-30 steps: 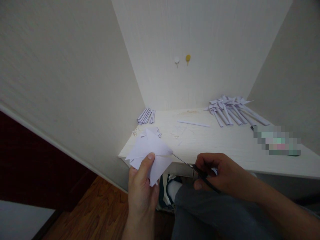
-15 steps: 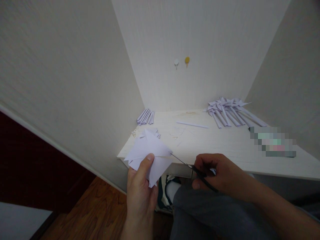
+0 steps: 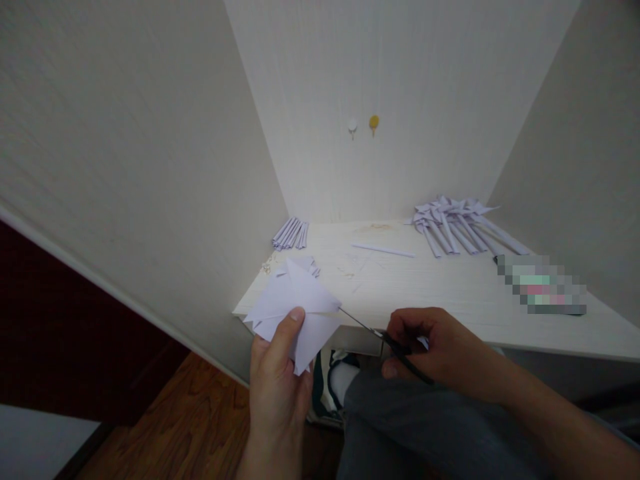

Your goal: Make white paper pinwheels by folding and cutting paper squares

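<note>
folded paper [image 3: 295,303] pinched in your left hand [image 3: 280,387] off the counter [image 3: 450,293] edge, right hand [image 3: 440,350] gripping scissors [image 3: 373,328], blade tips at its right corner, cut barely begun.

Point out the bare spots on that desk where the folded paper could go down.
The widest bare patch of the desk lies along the near edge, between the loose paper strip and the blurred item. Crowded: the far right corner with the rolled paper pile, and the far left by the small bundle.
</note>
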The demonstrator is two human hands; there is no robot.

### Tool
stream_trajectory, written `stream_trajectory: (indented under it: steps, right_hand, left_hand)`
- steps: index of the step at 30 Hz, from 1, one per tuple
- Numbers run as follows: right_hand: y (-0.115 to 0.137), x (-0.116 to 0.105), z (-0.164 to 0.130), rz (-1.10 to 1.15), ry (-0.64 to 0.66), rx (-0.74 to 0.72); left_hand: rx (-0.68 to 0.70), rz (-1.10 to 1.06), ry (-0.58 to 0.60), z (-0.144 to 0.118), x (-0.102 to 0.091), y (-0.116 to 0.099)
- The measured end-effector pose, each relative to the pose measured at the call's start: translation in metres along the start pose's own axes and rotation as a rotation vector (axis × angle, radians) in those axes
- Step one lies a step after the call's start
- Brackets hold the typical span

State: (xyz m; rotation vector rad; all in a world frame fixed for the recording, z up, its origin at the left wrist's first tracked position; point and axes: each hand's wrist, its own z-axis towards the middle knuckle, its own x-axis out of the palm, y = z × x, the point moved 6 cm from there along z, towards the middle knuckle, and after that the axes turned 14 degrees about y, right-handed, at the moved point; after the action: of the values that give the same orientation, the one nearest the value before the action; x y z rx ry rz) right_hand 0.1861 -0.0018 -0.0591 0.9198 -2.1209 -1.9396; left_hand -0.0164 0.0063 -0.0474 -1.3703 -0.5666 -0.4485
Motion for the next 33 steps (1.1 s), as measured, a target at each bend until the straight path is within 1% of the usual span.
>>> stream_trajectory:
  steps: [15,26,33]
  right_hand:
    - [-0.0006,-0.0007,-0.0013,-0.044,-0.005,-0.012]
    - [-0.0003,-0.0007,0.0,-0.031,-0.001,-0.016]
    - [-0.002,-0.0013,0.0002,-0.017,0.003,0.005]
  left_hand:
    - [-0.007,0.0,0.003,-0.0013,-0.0003,0.0002]
    - [-0.001,0.05,-0.013,-0.0009,-0.0025,0.0002]
    - [0.003,0.04,-0.01,0.0002,-0.0013,0.0001]
